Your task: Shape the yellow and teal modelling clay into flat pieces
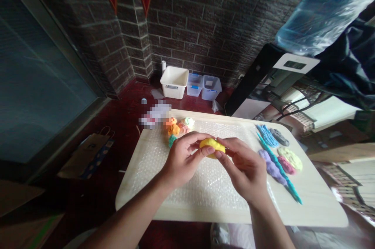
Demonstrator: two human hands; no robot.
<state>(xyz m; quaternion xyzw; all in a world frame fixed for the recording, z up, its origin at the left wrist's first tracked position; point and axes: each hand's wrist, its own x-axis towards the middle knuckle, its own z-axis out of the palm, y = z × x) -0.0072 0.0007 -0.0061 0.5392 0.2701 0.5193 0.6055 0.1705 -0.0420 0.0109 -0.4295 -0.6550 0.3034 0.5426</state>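
A lump of yellow modelling clay (pixel 212 144) is held up over the table between both hands. My left hand (pixel 185 156) pinches its left end, thumb in front and fingers behind. On the other end, the thumb and fingers of my right hand (pixel 245 165) are closed as well. Below them lies a sheet of bubble wrap (pixel 202 190). Beyond my left hand sit small clay pieces: orange clay (pixel 173 128), pale green clay (pixel 189 123) and a teal piece (pixel 172 140) partly hidden by that hand.
To the right on the pale table (pixel 175 214) lie a long teal clay strip (pixel 279 169), purple clay (pixel 271 167), blue clay (pixel 267 136), grey, pink and pale yellow lumps. Plastic bins (pixel 175 81) stand by the brick wall; a water dispenser (pixel 252 81) is at right.
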